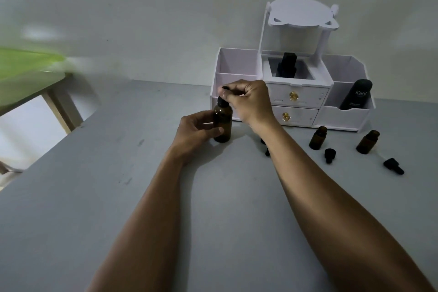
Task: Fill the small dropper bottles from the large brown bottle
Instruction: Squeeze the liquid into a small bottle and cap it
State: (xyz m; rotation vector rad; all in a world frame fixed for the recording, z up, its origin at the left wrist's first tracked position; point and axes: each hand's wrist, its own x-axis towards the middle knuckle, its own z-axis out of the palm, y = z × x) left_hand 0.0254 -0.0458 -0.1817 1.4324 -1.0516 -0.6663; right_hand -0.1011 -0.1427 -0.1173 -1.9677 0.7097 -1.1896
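Your left hand [198, 129] is wrapped around the body of the large brown bottle [222, 123], which stands upright on the grey table [118, 196] just in front of the white organiser [341, 116]. This grip pins the bottle so that it cannot turn or tip while the top is worked.

Your right hand [251, 102] is closed from above, its fingertips [224, 94] pinching the black cap [222, 101] at the neck. The grip suits twisting or lifting; whether the cap is seated or already loose cannot be told.

Two small dropper bottles [318, 138] [367, 141] stand uncapped to the right, near the organiser's base. Their black dropper tops [330, 155] [393, 166] lie on the table just nearer than them, leaving both necks free to receive liquid. A further dark item shows partly behind your right forearm; its identity is unclear.

Judgement: filling has not begun. The large bottle's cap comes first.
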